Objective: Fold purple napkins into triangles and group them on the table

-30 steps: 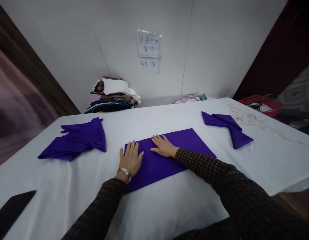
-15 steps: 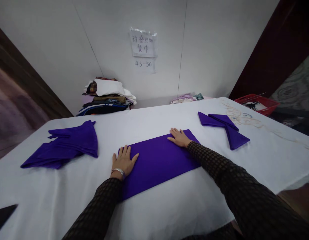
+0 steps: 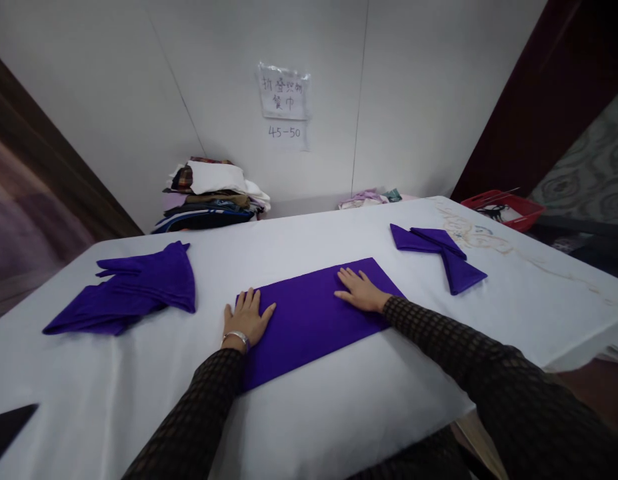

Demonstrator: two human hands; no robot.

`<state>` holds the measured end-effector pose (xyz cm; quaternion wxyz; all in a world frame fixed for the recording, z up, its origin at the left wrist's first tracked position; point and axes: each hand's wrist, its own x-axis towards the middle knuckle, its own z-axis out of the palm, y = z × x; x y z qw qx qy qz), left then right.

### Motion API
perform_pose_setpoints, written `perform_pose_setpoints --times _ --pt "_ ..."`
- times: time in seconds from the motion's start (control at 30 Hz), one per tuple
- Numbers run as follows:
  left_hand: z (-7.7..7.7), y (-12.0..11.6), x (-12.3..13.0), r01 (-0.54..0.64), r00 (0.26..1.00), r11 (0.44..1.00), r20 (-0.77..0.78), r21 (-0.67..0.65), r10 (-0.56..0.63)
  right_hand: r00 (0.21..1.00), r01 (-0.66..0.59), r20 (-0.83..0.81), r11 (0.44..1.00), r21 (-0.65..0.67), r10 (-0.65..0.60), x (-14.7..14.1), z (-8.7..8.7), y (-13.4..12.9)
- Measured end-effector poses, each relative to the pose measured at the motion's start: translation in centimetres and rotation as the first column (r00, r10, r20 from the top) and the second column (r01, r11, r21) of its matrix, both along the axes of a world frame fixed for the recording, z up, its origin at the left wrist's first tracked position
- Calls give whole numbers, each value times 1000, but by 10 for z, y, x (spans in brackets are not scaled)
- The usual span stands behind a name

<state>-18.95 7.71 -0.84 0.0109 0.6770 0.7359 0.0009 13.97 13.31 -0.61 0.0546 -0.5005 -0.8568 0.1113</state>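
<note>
A purple cloth napkin (image 3: 309, 320), folded into a long flat rectangle, lies in front of me on the white tablecloth. My left hand (image 3: 246, 320) rests on its left end with fingers spread, a silver bracelet at the wrist. On the right part of the napkin my right hand (image 3: 361, 291) lies flat, fingers stretched out and holding nothing. Farther right is another purple napkin (image 3: 433, 250), folded into a pointed, bow-like shape. Several loosely folded purple napkins (image 3: 143, 287) lie in a heap to the left.
A pile of folded clothes (image 3: 213, 193) sits beyond the table's back edge, by the wall. Smaller pink and green cloths (image 3: 369, 198) lie farther right. A red basket (image 3: 523, 212) stands past the right back corner. A handwritten sign (image 3: 285, 93) hangs on the wall.
My right hand has slid slightly down and toward me over the napkin. My left hand stays about where it was. The view has shifted a little.
</note>
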Motion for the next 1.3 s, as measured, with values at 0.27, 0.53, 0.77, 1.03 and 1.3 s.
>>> perform_pose_setpoints --times 0.27,0.53,0.77,1.03,1.3 --pt "1 2 -1 11 1000 1000 11 14 -11 944 304 124 952 41 -306 85 -3 -10" --pt "5 7 -5 -5 999 1000 53 12 4 994 112 6 989 95 -113 32 7 -64" --pt "19 -36 28 133 990 988 38 76 -136 999 0 -34 998 62 2 -17 -1 -86" --pt "-4 -77 52 150 989 988 -8 32 -150 999 33 -26 998 61 -31 -10 -1 -86" --pt "3 -75 54 154 988 988 -9 -3 -154 916 383 102 922 59 -387 88 -6 -77"
